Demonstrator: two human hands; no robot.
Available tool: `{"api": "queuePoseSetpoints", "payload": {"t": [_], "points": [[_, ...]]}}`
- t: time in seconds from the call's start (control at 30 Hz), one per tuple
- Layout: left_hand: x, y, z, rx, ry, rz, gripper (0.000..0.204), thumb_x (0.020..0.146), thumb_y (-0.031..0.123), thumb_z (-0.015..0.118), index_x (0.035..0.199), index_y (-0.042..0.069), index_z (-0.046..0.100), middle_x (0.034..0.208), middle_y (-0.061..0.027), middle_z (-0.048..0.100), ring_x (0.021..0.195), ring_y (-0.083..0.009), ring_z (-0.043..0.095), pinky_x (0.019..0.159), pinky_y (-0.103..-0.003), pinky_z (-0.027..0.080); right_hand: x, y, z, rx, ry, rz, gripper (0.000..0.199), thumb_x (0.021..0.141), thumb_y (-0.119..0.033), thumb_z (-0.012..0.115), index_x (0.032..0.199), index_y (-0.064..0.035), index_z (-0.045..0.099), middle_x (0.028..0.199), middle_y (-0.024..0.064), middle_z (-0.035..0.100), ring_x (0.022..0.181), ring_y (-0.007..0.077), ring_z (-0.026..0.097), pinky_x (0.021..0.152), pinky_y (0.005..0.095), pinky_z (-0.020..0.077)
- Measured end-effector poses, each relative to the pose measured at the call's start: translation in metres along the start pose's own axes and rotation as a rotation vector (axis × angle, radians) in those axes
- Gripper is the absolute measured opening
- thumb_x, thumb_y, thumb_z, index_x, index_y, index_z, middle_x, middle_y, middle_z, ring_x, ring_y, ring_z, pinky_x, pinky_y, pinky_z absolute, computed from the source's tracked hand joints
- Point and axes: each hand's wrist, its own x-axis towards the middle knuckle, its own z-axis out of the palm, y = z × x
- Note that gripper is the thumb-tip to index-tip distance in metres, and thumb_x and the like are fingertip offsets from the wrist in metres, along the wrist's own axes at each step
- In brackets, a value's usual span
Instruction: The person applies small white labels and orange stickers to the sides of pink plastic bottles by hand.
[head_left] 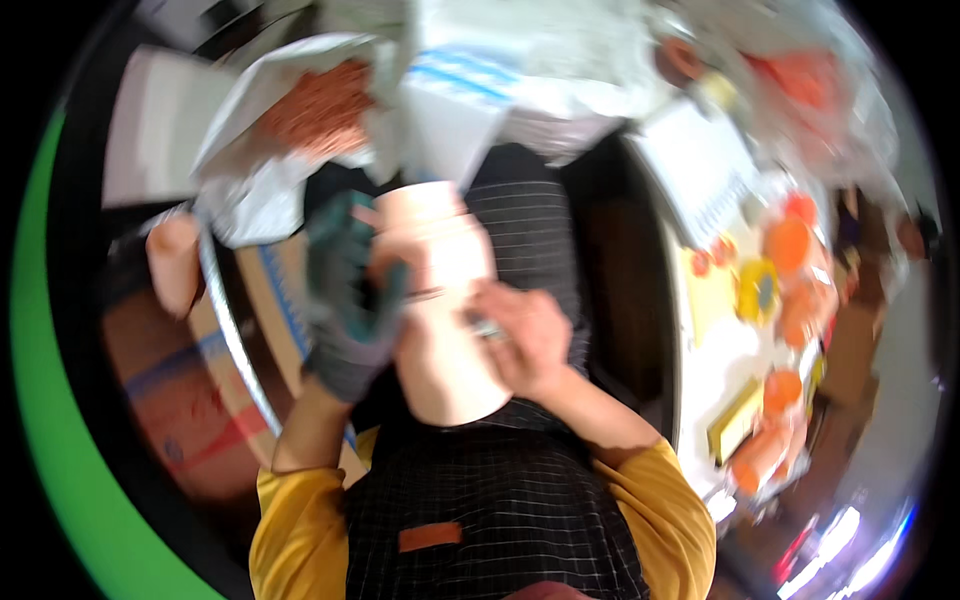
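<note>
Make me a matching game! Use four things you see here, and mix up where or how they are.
Things:
1. Green-and-grey glove
2. Smooth peach-coloured rounded form
3. Open white bag
4. Yellow round roll

Places or states:
A. On the white table at the right
B. Showing reddish-brown contents
C. Between the left hand and right hand
D. Worn on the left hand

Right pairs: 1-D, 2-C, 3-B, 4-A.

A white table [698, 385] flanks you at 3 o'clock, bright light [840, 537] glares at 4 o'clock, and a green band [35, 330] curves past you at 9 o'clock.
</note>
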Motion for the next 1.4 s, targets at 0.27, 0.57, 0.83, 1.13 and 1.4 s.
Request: {"api": "queuePoseSetpoints", "payload": {"t": [0.27, 0.57, 0.83, 1.13, 1.4], "points": [[0.039, -0.109, -0.023, -0.611, -0.476, -0.436, 0.032, 0.097, 0.011, 0.072, 0.126, -0.003, 0.067, 0.121, -0.008, 0.07, 0.111, -0.0171, 0.063, 0.1, -0.034, 0.05, -0.002, -0.033, -0.04, 0.271, 0.083, 0.24, 0.043, 0.081, -0.003, 0.076, 0.123, -0.0059, 0.071, 0.109, 0.0116, 0.071, 0.091, 0.0299, 0.071, 0.08, 0.0415, 0.0598], [0.101, 0.088, 0.063, 0.128, -0.435, 0.349, 0.053, 0.093, 0.017, 0.074, 0.142, 0.003, 0.06, 0.148, -0.0153, 0.062, 0.135, -0.038, 0.056, 0.116, -0.047, 0.042, -0.104, 0.085, -0.217, -0.683, 0.386, 0.824, 0.025, 0.092, -0.011, 0.076, 0.118, -0.0124, 0.076, 0.109, 0.0085, 0.066, 0.101, 0.0284, 0.068, 0.08, 0.0382, 0.0566], [0.051, 0.145, 0.321, 0.277, -0.923, 0.932, 0.093, 0.094, 0.071, 0.058, 0.158, 0.004, 0.046, 0.169, -0.0199, 0.035, 0.159, -0.0382, 0.028, 0.132, -0.052, 0.016, -0.107, 0.148, -0.242, -0.796, 0.229, 0.746, 0.017, 0.089, -0.021, 0.079, 0.105, -0.0165, 0.079, 0.1, 0.0057, 0.064, 0.098, 0.0276, 0.066, 0.078, 0.0405, 0.0547], [0.036, 0.138, 0.352, 0.282, -0.992, 0.873, 0.094, 0.095, 0.07, 0.057, 0.164, 0.009, 0.039, 0.174, -0.0166, 0.029, 0.162, -0.0388, 0.02, 0.133, -0.055, 0.013, -0.115, 0.165, -0.244, -0.88, 0.163, 0.715, 0.023, 0.093, -0.021, 0.076, 0.116, -0.0221, 0.08, 0.105, 0.0053, 0.065, 0.099, 0.0268, 0.064, 0.074, 0.041, 0.0537], [0.047, 0.145, 0.347, 0.405, -0.992, 0.955, 0.095, 0.094, 0.07, 0.059, 0.164, 0.008, 0.04, 0.174, -0.0182, 0.027, 0.163, -0.0387, 0.018, 0.132, -0.054, 0.013, -0.085, 0.153, -0.248, -0.179, 0.761, 0.758, 0.031, 0.101, -0.006, 0.064, 0.13, -0.0099, 0.076, 0.1, 0.0039, 0.06, 0.093, 0.018, 0.058, 0.078, 0.0309, 0.0499]]}}
